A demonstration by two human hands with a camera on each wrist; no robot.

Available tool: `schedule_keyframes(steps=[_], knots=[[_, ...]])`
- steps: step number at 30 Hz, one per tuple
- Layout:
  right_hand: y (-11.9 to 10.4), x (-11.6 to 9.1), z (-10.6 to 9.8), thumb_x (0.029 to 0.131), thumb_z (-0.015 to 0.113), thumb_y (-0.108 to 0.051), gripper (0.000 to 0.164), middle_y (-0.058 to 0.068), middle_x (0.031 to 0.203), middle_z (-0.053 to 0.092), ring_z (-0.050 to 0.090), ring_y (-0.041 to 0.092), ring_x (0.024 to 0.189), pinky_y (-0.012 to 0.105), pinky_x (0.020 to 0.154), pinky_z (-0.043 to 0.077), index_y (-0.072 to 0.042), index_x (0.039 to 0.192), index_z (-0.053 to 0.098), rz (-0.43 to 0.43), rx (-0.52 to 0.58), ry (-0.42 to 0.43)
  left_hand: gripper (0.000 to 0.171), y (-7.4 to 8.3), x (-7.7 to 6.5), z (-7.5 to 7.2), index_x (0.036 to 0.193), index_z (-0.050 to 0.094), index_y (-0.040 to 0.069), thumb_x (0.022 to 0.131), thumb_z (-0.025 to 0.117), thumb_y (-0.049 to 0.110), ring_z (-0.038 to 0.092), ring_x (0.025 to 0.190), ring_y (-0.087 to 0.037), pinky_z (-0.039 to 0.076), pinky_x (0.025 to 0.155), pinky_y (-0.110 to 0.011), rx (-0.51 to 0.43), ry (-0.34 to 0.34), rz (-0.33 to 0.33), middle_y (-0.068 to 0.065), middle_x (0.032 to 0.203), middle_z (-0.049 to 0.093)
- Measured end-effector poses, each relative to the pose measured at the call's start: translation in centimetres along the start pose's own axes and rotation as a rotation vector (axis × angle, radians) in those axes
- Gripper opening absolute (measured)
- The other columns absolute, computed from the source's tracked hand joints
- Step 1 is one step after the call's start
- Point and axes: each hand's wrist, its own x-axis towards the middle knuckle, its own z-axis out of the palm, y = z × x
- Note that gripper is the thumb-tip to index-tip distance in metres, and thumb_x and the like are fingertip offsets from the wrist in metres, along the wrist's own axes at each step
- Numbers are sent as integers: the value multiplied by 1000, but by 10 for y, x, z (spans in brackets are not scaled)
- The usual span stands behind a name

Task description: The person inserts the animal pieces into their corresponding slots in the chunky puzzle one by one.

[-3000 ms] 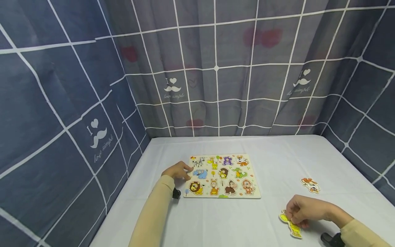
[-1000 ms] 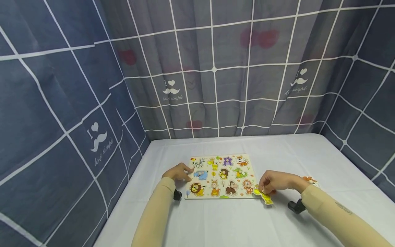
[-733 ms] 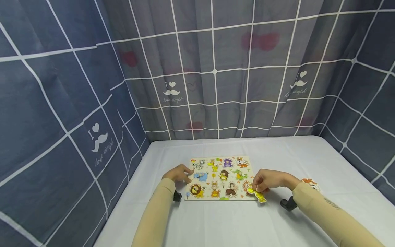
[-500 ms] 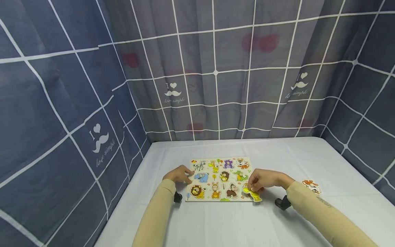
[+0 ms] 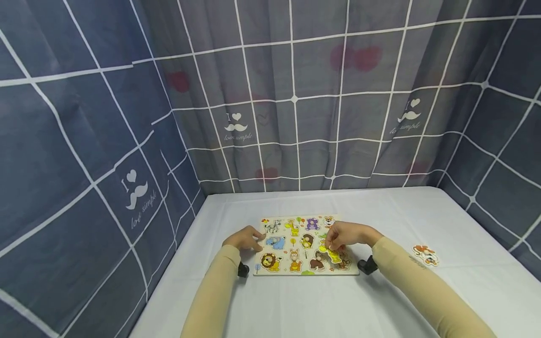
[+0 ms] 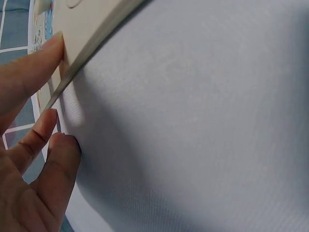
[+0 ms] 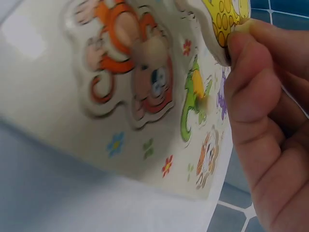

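A pale wooden puzzle board with several animal pictures lies on the table. My left hand holds its left edge; in the left wrist view the thumb rests over the board's face and the other fingers are at the edge. Above the board's right half, my right hand pinches a yellow giraffe puzzle piece, tilted and overlapping the gorilla and monkey pictures. In the right wrist view, thumb and fingertips grip the giraffe piece by its edge, near the green crocodile.
An orange-and-white animal puzzle piece lies on the white tablecloth at the right. Among the board's pictures are another giraffe and a lion. Dark grid-patterned curtains enclose the table's back and sides.
My right hand has carried the giraffe piece leftward from the table at the right to above the board. My left hand has stayed at the board's left edge.
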Motion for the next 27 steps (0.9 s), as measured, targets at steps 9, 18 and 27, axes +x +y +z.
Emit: schedule_keyframes(steps=[9, 18, 27], knots=[[-3, 17, -5, 84, 64, 6, 12, 1, 68, 64, 52, 12, 59, 29, 59, 46, 4, 91, 74, -4, 53, 16, 50, 1, -1, 0, 125, 71, 17, 77, 85, 13, 55, 123, -32, 41, 111, -53, -1, 1, 5, -16, 144, 53], [-6, 29, -5, 86, 64, 7, 11, 1, 70, 65, 54, 11, 59, 25, 59, 47, 6, 92, 73, 42, 111, 33, 51, -1, 1, 2, 125, 70, 17, 77, 85, 14, 55, 118, -29, 41, 110, -53, -7, 10, -10, -15, 142, 54], [-1, 40, -8, 86, 64, 6, 11, 0, 70, 65, 56, 10, 61, 23, 60, 48, 5, 92, 73, 116, 130, 60, 51, -4, 4, 3, 125, 71, 18, 77, 85, 15, 54, 122, -30, 41, 111, -53, 35, 19, 18, -16, 144, 53]])
